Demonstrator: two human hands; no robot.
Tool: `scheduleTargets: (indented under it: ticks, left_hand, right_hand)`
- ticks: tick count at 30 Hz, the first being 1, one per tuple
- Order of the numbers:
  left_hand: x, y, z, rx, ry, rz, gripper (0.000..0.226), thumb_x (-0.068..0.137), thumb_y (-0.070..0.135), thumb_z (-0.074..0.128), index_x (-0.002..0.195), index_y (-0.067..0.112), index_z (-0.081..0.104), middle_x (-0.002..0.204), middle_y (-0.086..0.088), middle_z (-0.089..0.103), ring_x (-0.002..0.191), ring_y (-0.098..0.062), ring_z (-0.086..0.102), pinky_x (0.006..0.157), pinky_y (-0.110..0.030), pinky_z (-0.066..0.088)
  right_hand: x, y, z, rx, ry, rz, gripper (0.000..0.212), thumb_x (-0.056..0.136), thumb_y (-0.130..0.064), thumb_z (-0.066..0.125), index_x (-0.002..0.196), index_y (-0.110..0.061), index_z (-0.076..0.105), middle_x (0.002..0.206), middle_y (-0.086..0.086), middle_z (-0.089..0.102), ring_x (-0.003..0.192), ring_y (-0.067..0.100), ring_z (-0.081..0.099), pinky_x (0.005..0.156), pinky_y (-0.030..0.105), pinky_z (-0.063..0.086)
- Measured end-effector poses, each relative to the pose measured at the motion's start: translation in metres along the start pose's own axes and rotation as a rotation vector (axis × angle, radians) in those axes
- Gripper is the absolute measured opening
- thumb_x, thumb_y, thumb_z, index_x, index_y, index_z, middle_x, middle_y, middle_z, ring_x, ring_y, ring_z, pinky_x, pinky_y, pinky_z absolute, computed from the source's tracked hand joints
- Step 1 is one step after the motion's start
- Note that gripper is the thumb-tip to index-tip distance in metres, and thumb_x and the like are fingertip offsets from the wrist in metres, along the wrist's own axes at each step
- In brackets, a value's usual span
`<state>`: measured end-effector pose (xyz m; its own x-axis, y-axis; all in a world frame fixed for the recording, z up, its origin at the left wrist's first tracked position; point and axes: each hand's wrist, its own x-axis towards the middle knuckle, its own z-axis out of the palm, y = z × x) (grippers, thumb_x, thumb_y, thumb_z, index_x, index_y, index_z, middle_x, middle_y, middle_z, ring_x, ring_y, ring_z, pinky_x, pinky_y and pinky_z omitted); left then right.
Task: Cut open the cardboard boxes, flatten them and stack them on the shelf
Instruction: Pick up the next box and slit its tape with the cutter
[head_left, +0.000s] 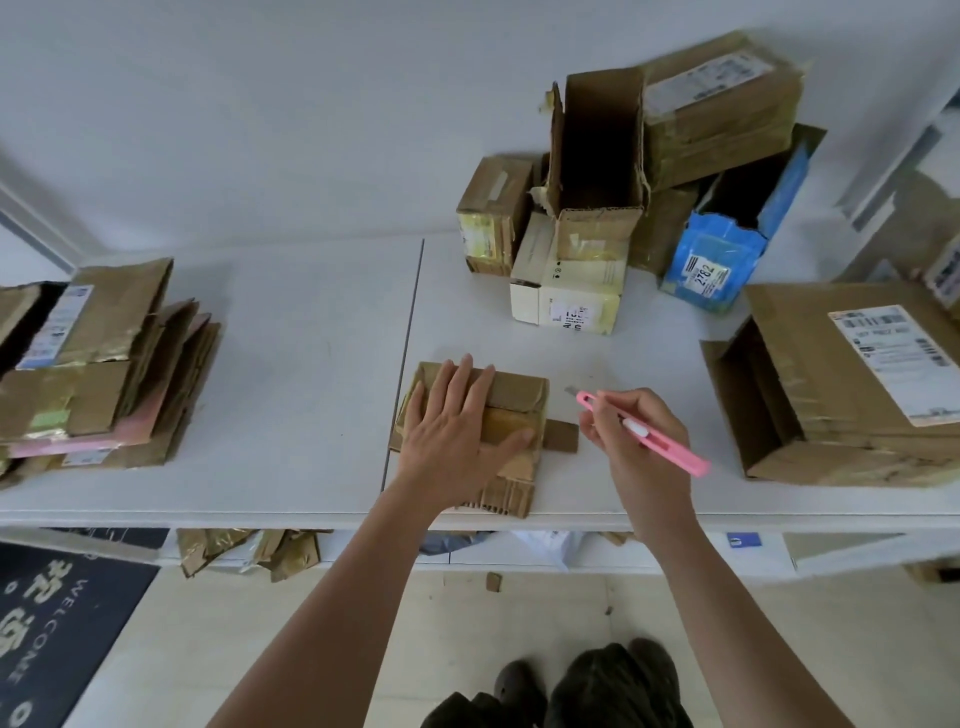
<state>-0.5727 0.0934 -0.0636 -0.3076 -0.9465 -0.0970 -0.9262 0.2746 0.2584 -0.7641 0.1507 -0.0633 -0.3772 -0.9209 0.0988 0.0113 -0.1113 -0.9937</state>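
A small flattened brown cardboard box (519, 405) lies on the white shelf (311, 364) near its front edge. My left hand (457, 436) presses flat on it with straight fingers. Just right of the box, my right hand (634, 436) grips a pink utility knife (649, 434), its tip pointing up and left, above the shelf and apart from the cardboard. A stack of flattened boxes (98, 374) sits at the left end of the shelf. A pile of uncut boxes (649, 171) stands at the back right, one of them open at the top.
A large brown box with a shipping label (852, 384) lies on its side at the right. A blue parcel (717, 265) and a white box (566, 291) sit in the pile. Cardboard scraps (249, 551) lie under the shelf; a dark welcome mat (52, 623) covers the floor at left.
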Motion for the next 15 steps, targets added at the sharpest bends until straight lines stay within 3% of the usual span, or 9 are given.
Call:
scheduleTargets:
  ticks: [6,9,15]
  left_hand:
    - [0.003,-0.005,-0.010,-0.025,-0.145,0.031,0.092,0.090,0.065,0.047,0.156,0.031,-0.006,0.164,0.006,-0.018,0.149,-0.013,-0.021,0.120,-0.042,-0.013]
    - [0.005,-0.006,-0.014,-0.052,-0.178,0.031,0.091,0.092,0.056,0.052,0.156,0.031,-0.008,0.163,0.006,-0.020,0.148,-0.011,-0.024,0.119,-0.041,-0.015]
    - [0.006,-0.006,-0.016,-0.080,-0.206,0.033,0.089,0.094,0.049,0.053,0.156,0.032,-0.009,0.163,0.007,-0.021,0.146,-0.010,-0.027,0.119,-0.040,-0.017]
  right_hand:
    - [-0.003,0.005,0.017,-0.084,0.054,-0.066,0.007,0.095,-0.006,0.061,0.090,-0.002,0.062,0.081,0.007,0.071,0.079,0.021,0.072,0.071,0.047,0.059]
    - [-0.002,0.005,0.019,-0.131,0.044,-0.106,0.009,0.095,-0.009,0.062,0.090,-0.001,0.061,0.081,0.010,0.070,0.078,0.021,0.071,0.068,0.045,0.059]
    - [0.000,0.003,0.026,-0.211,-0.012,-0.199,0.010,0.094,-0.006,0.062,0.087,0.000,0.059,0.074,0.009,0.067,0.066,0.017,0.065,0.056,0.027,0.052]
